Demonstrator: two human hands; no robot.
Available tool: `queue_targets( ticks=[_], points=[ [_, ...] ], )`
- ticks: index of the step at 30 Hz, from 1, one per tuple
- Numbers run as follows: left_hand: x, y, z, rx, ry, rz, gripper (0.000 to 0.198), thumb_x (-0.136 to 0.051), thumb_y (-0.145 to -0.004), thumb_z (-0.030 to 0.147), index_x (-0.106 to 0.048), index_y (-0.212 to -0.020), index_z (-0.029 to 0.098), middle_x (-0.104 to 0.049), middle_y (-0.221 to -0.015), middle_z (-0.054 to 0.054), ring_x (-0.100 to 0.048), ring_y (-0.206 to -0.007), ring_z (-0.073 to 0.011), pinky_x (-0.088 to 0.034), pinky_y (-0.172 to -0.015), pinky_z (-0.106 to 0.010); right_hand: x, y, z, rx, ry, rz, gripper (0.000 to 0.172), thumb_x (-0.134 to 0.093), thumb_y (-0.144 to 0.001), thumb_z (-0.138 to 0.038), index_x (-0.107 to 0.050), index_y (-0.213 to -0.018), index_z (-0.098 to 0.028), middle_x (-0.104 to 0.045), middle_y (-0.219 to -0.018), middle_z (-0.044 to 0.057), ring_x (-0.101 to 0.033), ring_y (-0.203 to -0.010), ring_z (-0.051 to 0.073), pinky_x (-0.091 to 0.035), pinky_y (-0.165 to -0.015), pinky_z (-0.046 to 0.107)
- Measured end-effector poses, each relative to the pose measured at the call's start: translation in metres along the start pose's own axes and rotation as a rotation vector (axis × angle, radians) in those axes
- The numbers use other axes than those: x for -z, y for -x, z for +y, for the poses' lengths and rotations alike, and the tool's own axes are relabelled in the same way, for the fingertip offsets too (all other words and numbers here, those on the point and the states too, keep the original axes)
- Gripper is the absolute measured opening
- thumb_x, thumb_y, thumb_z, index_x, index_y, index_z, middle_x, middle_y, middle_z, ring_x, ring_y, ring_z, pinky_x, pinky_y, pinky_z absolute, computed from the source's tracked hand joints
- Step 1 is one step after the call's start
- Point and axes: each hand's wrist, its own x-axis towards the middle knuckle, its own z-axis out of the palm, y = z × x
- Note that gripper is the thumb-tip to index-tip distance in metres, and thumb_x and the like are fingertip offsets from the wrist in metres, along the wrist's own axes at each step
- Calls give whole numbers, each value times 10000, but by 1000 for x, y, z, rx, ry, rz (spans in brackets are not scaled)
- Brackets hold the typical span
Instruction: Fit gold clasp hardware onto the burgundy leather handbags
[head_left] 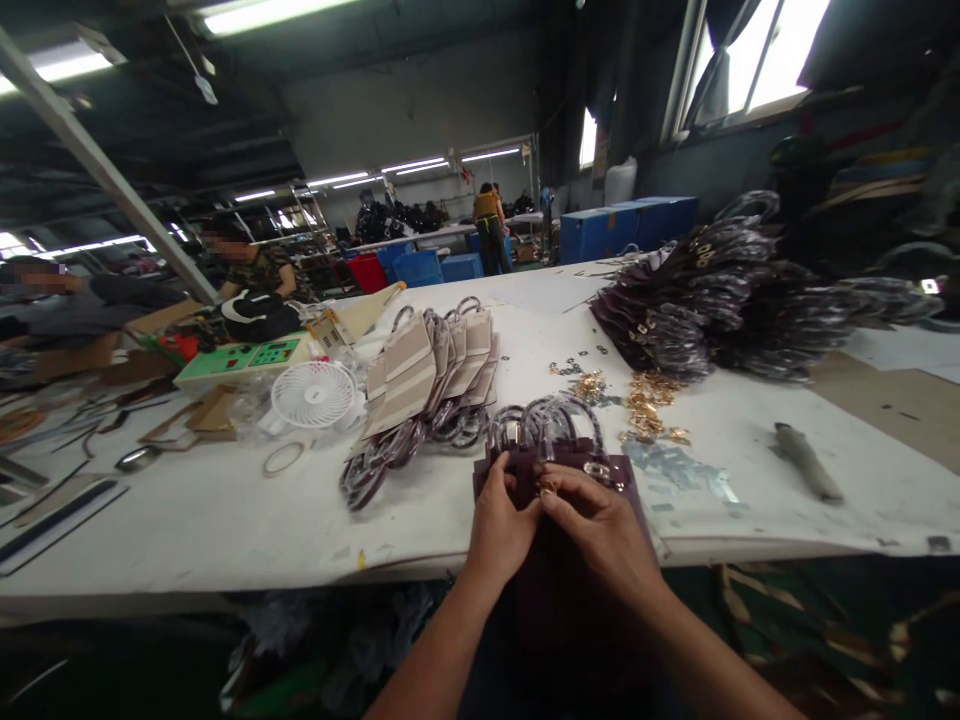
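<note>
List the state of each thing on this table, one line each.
left hand: grip closed on purple bag piece
right hand: pinching gold fitting
beige panels: fanned, overlapping
handle pile: heaped
gold hardware: scattered loose
white fan: spinning or not, cannot tell
grey tool: lying flat, untouched

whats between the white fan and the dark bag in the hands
Head view: a stack of beige panels with dark looped handles lies between the fan and the bag.
</note>
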Motion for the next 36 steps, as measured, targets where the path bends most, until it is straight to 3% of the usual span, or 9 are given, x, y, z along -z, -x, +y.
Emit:
queue_targets(
  ticks=[4,8,10,15,17,21,29,36],
  points=[
    [-4,-7,8,50,292,-71,494,-781,-733,301,-624,-1182,170,-729,-1075,-82,-686,-963,-231,-531,-878,-348,4,0,-14,86,-15,-182,204,-733,-919,-405,-787,-1052,-260,-713,-1283,72,-628,-1248,261,-458,-1134,441],
    [-8,-6,11,75,414,-42,394,-785,-799,411,-661,-1100,189,-744,-1060,-50,-685,-989,-219,-525,-898,-324,35,-7,3,14,95,36,309,-711,-926,-459,-756,-1151,-252,-723,-1259,75,-639,-1222,281,-441,-1139,496],
    [-11,-5,11,99,480,-32,368,-775,-825,440,-668,-1068,186,-741,-1050,-40,-680,-987,-204,-520,-910,-312,53,-13,16,48,231,132,322,-700,-929,-462,-753,-1162,-247,-724,-1240,79,-640,-1206,283,-448,-1123,495],
    [-17,-4,10,256,806,-161,420,-781,-851,440,-670,-1166,185,-745,-1102,-57,-689,-1042,-219,-518,-982,-356,80,-23,28,240,473,59,246,-660,-956,-385,-769,-1131,-250,-736,-1081,75,-682,-1031,242,-548,-952,407],
    [-16,-5,11,347,967,-275,474,-789,-851,405,-660,-1250,185,-752,-1129,-82,-704,-1066,-255,-518,-1016,-407,82,-25,28,252,534,3,247,-641,-964,-343,-758,-1160,-250,-741,-1054,71,-694,-981,235,-565,-900,385],
    [-14,-6,10,498,1134,-428,453,-758,-882,372,-683,-1260,134,-763,-1108,-137,-714,-1094,-315,-509,-1060,-470,81,-29,31,221,659,-16,281,-662,-945,-314,-723,-1213,-254,-756,-1109,66,-710,-998,256,-561,-936,409],
    [-17,-9,-5,669,1305,-549,541,-657,-938,473,-635,-1353,126,-750,-1161,-161,-685,-1173,-352,-471,-1116,-524,80,-41,36,307,762,-120,167,-665,-966,-273,-754,-1107,-269,-764,-1082,31,-727,-978,222,-573,-877,335],
    [-20,-11,-15,651,1355,-550,541,-644,-951,467,-627,-1371,127,-745,-1186,-154,-667,-1210,-343,-437,-1153,-509,76,-48,35,360,851,-196,198,-641,-995,-294,-764,-1149,-278,-766,-1101,23,-729,-973,203,-571,-853,301]
  ],
)
